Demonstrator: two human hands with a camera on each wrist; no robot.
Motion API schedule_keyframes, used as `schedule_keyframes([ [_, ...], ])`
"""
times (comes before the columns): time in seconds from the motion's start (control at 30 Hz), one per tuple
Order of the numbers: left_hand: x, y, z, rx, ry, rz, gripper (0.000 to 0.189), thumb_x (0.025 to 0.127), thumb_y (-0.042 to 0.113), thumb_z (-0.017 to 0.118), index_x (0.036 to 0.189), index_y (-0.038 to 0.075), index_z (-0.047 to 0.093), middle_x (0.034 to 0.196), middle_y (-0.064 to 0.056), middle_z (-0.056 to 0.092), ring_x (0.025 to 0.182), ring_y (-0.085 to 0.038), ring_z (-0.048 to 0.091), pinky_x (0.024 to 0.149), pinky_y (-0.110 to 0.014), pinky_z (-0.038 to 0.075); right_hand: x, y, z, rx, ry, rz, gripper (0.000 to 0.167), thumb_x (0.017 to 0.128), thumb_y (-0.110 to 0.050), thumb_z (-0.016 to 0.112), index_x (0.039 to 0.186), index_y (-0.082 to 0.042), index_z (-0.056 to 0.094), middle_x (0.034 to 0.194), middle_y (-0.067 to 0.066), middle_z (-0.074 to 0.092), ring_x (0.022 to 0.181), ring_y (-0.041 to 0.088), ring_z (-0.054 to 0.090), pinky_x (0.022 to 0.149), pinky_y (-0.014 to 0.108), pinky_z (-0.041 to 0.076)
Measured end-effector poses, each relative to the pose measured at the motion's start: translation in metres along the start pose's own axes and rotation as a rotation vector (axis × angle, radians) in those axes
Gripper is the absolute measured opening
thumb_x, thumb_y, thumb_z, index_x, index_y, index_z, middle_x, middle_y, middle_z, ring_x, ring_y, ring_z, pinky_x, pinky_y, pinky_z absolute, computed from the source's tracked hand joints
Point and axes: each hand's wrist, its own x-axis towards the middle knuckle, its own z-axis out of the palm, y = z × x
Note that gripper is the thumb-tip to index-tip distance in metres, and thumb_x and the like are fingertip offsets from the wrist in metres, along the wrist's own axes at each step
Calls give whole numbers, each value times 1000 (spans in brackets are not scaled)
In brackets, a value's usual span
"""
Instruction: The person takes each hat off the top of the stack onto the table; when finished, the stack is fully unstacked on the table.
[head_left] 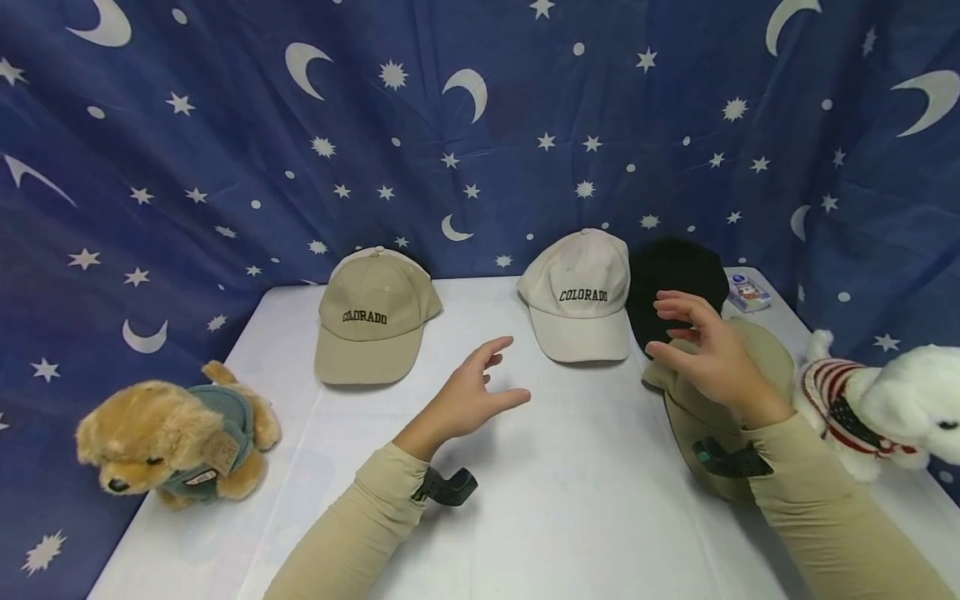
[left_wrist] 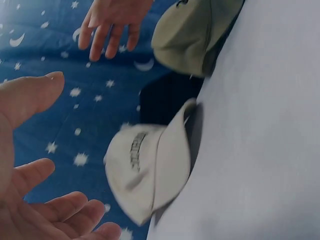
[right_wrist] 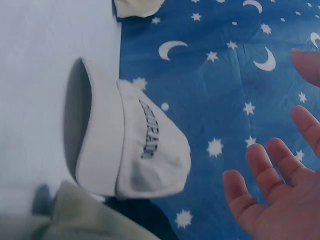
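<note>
My left hand [head_left: 474, 390] hovers above the white table, thumb and fingers spread, holding nothing. In the head view my right hand [head_left: 712, 357] is over an olive-khaki baseball cap [head_left: 761, 354], partly hiding it; its fingers are loosely bent and nothing is in them. A cream baseball cap [head_left: 581, 279] lettered COLORADO sits between the hands toward the back; the right wrist view shows the same cream cap [right_wrist: 145, 145] apart from my fingers. Beside it is a black cap [head_left: 675, 275]. Back left sits a khaki COLORADO cap [head_left: 375, 308], a paler edge showing behind its crown.
A tan plush dog [head_left: 165, 425] in a teal top sits at the left table edge. On the right is a white plush dog [head_left: 892, 400] in a striped top. A small printed packet [head_left: 748, 292] lies back right. A blue star-and-moon curtain [head_left: 487, 150] hangs behind.
</note>
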Motion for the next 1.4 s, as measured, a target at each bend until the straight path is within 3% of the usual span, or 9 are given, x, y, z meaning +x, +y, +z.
schedule_keyframes([
  [0.23, -13, -13, -31, 3, 94, -39, 80, 87, 23, 79, 154, 12, 37, 156, -6, 37, 141, -27, 37, 113, -47, 33, 4, -1, 20, 43, -51, 22, 54, 83, 11, 73, 133, 10, 51, 141, 19, 44, 116, 9, 45, 90, 15, 41],
  [0.53, -32, -26, -63, -32, 150, -80, 82, 89, 19, 77, 156, 7, 31, 159, -10, 31, 144, -29, 33, 115, -48, 31, 10, 1, 47, 79, -119, 40, 55, 87, 4, 73, 136, 6, 49, 140, 19, 47, 120, 34, 49, 90, 19, 44],
  [0.87, -48, -45, -90, -70, 225, -84, 79, 92, 14, 73, 155, 0, 27, 160, -15, 27, 145, -35, 30, 114, -52, 30, 28, -3, 74, 166, -162, 90, 54, 89, -2, 73, 138, 4, 50, 140, 18, 51, 123, 35, 51, 97, 52, 46],
  [1.4, -62, -69, -133, -63, 380, -138, 79, 96, 15, 69, 157, -1, 21, 160, -21, 24, 146, -36, 25, 115, -51, 29, 49, -8, 109, 229, -229, 137, 54, 92, -7, 71, 139, 3, 48, 140, 20, 47, 126, 38, 48, 101, 55, 42],
])
